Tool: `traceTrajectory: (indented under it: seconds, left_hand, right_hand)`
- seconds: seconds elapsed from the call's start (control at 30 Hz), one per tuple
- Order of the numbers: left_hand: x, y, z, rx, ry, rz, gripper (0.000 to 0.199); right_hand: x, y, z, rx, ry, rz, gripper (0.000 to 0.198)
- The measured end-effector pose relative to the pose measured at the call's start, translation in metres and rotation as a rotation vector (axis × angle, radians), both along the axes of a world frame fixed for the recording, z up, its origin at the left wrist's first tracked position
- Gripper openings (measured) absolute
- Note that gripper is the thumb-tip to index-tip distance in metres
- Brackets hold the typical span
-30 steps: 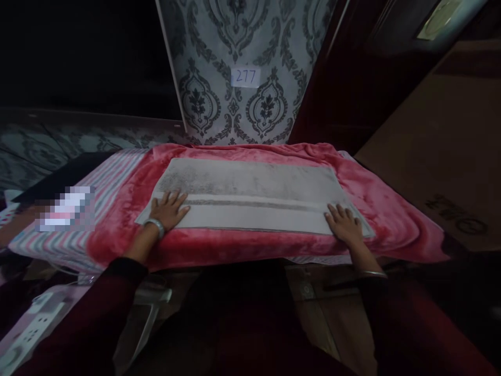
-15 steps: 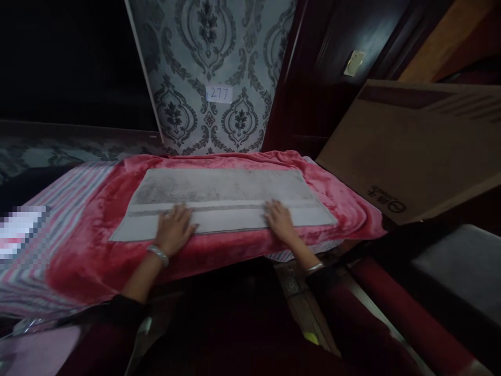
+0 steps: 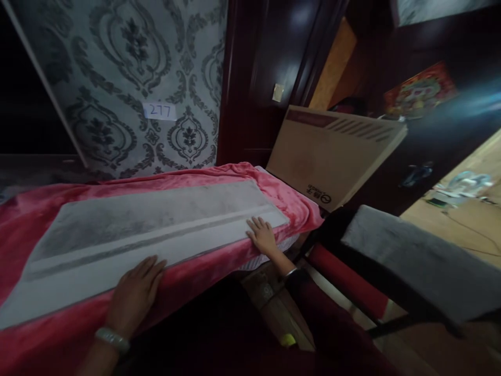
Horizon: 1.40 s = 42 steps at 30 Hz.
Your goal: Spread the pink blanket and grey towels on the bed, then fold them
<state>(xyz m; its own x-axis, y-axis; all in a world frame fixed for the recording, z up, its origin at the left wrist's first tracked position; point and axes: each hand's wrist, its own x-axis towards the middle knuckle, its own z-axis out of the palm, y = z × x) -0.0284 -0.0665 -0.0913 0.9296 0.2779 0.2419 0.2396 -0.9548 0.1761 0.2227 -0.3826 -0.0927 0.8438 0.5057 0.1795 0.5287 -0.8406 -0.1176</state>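
A grey towel (image 3: 129, 214) with a pale band and a darker stripe lies spread flat. Beneath it is a pinkish-red plush blanket (image 3: 211, 274). My left hand (image 3: 135, 295), wearing a bracelet, rests on the towel's near edge with its fingers stretched out and holds nothing. Farther right, my right hand (image 3: 262, 236) lies palm down near the towel's right end, its fingers apart and also holding nothing.
A large cardboard box (image 3: 313, 156) stands behind the blanket's right end. To the right is a grey fabric-topped seat (image 3: 415, 256) beside a red panel (image 3: 348, 282). Patterned wallpaper with a paper label (image 3: 160, 110) is behind, next to a dark door (image 3: 250, 78).
My view has swung to the right, bringing more of the seat and room into sight. My right hand has slid toward the towel's right end; both hands stay on the towel.
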Motion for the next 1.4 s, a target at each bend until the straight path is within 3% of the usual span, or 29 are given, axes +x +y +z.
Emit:
traceTrajectory:
  seconds: [0.13, 0.27, 0.37, 0.5, 0.6, 0.73, 0.8, 0.97, 1.1, 1.2, 1.27, 1.33, 1.4]
  left_hand:
    - [0.020, 0.025, 0.030, -0.125, 0.127, 0.015, 0.069]
    - [0.064, 0.040, 0.057, -0.101, 0.087, 0.010, 0.069]
    - [0.085, 0.040, 0.048, 0.025, 0.173, 0.082, 0.075]
    - [0.085, 0.036, 0.023, 0.120, 0.288, 0.144, 0.071]
    - [0.081, 0.035, 0.017, 0.130, 0.303, 0.151, 0.069]
    - [0.081, 0.033, 0.016, 0.143, 0.333, 0.181, 0.066]
    - [0.080, 0.033, 0.016, 0.140, 0.335, 0.191, 0.064]
    - [0.086, 0.041, 0.038, 0.047, 0.382, 0.158, 0.068]
    - [0.115, 0.044, 0.062, 0.071, 0.296, 0.132, 0.064]
    - [0.137, 0.041, 0.057, 0.098, 0.289, 0.088, 0.061]
    - [0.143, 0.046, 0.045, 0.115, 0.319, 0.067, 0.061]
    - [0.140, 0.065, 0.035, 0.141, 0.332, 0.052, 0.061]
    - [0.129, 0.102, 0.032, 0.150, 0.342, 0.053, 0.061]
  right_hand:
    - [0.031, -0.011, 0.016, -0.009, 0.026, -0.165, 0.050]
    - [0.058, 0.005, 0.027, 0.008, 0.069, -0.050, 0.056]
    - [0.078, -0.002, 0.023, -0.066, 0.144, 0.023, 0.056]
    - [0.104, -0.041, 0.012, -0.130, 0.172, -0.190, 0.056]
    - [0.116, -0.061, 0.012, -0.161, 0.178, -0.277, 0.055]
    - [0.110, -0.035, 0.022, -0.152, 0.120, -0.361, 0.054]
    - [0.098, 0.000, 0.028, -0.100, 0.075, -0.302, 0.056]
    - [0.058, 0.103, 0.039, 0.023, 0.177, 0.277, 0.062]
    - [0.045, 0.155, 0.038, 0.045, 0.175, 0.434, 0.060]
    - [0.059, 0.160, 0.036, 0.039, 0.140, 0.490, 0.056]
    - [0.083, 0.146, 0.034, 0.005, 0.113, 0.470, 0.054]
    - [0.115, 0.119, 0.033, -0.029, 0.105, 0.385, 0.054]
    - [0.150, 0.088, 0.033, -0.055, 0.124, 0.244, 0.055]
